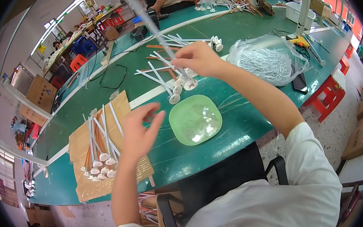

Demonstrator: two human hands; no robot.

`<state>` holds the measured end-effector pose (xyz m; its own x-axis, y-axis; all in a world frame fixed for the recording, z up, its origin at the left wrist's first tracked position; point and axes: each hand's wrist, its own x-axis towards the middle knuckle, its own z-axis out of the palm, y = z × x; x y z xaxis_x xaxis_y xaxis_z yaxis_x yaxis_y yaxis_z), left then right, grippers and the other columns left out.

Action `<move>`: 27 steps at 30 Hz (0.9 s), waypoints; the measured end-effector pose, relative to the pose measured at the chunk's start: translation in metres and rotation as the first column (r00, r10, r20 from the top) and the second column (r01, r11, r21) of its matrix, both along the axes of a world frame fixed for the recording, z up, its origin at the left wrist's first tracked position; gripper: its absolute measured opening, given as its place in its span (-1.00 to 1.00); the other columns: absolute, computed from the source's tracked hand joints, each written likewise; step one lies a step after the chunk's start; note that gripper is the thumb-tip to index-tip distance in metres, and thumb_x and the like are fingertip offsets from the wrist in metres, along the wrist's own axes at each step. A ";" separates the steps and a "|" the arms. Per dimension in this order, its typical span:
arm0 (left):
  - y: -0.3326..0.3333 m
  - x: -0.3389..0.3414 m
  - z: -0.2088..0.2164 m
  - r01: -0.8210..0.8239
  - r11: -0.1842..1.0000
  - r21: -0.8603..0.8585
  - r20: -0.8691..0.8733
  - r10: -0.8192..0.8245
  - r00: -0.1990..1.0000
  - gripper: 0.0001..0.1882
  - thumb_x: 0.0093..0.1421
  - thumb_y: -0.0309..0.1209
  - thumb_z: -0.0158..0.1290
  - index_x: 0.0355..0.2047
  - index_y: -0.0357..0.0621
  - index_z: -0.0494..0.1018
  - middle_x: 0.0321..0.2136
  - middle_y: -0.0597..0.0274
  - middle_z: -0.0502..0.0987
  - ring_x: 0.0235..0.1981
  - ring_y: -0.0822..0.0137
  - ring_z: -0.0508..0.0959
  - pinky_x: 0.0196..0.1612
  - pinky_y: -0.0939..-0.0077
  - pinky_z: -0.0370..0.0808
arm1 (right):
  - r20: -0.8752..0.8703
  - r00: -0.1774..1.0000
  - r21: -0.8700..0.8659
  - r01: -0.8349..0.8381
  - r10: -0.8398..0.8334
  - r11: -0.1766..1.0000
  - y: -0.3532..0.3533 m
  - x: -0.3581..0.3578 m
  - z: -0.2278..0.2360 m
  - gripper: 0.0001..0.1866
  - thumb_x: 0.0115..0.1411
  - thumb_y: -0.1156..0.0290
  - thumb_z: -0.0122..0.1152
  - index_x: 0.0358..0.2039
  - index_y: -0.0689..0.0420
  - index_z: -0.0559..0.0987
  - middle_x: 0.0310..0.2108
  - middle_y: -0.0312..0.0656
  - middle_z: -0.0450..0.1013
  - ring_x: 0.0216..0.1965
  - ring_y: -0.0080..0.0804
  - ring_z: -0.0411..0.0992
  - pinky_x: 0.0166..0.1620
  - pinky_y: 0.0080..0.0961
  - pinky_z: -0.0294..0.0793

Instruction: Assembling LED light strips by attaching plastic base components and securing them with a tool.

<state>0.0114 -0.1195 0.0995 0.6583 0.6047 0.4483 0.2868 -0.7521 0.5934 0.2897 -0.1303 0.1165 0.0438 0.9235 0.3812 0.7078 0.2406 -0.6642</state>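
Note:
My right hand (198,59) pinches a long, pale stick (151,24) that leans up to the left over the table. A white round base (191,85) shows just below the hand, seemingly at the stick's lower end. My left hand (140,129) hangs free, its fingers apart and bent, between a cardboard sheet and a green bowl (183,130). Small pale pieces lie in that bowl. On the cardboard (130,173) rest several white and orange sticks with white round ends (102,164). Similar sticks (155,75) lie beyond the bowl, partly behind my right hand.
To the right sits a clear plastic bag (267,62) full of thin white strips. A yellow-handled tool (299,41) and a dark phone-like object (299,83) are beside it. Across the green table (211,162), another person's hands (162,0) show. A metal post (304,5) rises at the right.

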 end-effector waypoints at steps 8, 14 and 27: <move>-0.002 0.065 -0.046 0.475 0.783 -0.402 0.509 -0.241 0.827 -0.62 0.23 -0.60 0.13 0.06 -0.44 0.43 -0.03 0.02 0.55 -0.10 0.30 0.60 0.03 0.40 0.52 | -0.661 0.698 0.187 -0.202 0.275 0.961 -0.041 -0.024 -0.005 -0.82 0.27 0.45 0.24 -0.21 0.29 0.67 -0.34 -0.20 0.60 -0.29 -0.53 0.55 -0.16 -0.54 0.54; 0.008 0.056 -0.064 0.440 0.762 -0.475 0.552 -0.131 0.823 -0.63 0.25 -0.61 0.10 0.08 -0.42 0.44 -0.13 0.05 0.60 -0.14 0.34 0.60 -0.02 0.43 0.53 | -0.509 0.859 0.217 0.063 0.058 0.974 -0.046 -0.035 -0.023 -0.83 0.26 0.44 0.22 -0.21 0.28 0.59 -0.38 -0.22 0.57 -0.38 -0.53 0.51 -0.26 -0.57 0.49; -0.005 0.049 -0.075 0.604 0.631 -0.487 0.702 -0.128 0.700 -0.61 0.23 -0.66 0.09 0.08 -0.42 0.43 -0.08 -0.06 0.59 -0.09 0.20 0.62 -0.05 0.34 0.60 | 0.247 0.956 0.740 -0.293 0.160 0.606 -0.052 -0.033 -0.087 -0.72 -0.17 0.66 0.42 -0.36 0.28 0.63 -0.36 -0.07 0.54 -0.42 -0.25 0.56 -0.41 -0.47 0.58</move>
